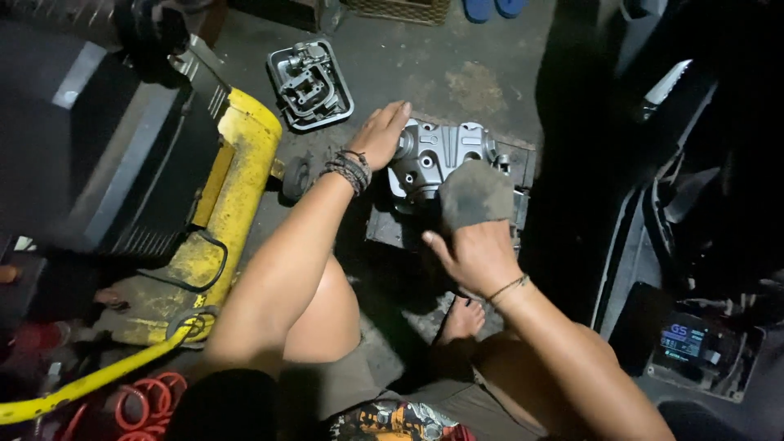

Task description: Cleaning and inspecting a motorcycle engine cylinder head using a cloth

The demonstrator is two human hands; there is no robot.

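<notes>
A grey cast-metal engine cover (433, 157) lies on a dark flat block (392, 233) on the floor in front of me. My left hand (380, 132) rests flat on the cover's left edge, fingers together, with dark bracelets on the wrist. Closed around a grey rag (475, 193), my right hand (475, 255) presses it onto the cover's right side. A thin cord bracelet sits on that wrist. My bare foot (462, 318) is below the block.
A second metal engine part (310, 85) lies on the concrete floor beyond my left hand. A yellow machine (233, 184) with a yellow hose (90, 382) stands at left. A dark motorcycle body with a lit display (682, 343) fills the right side.
</notes>
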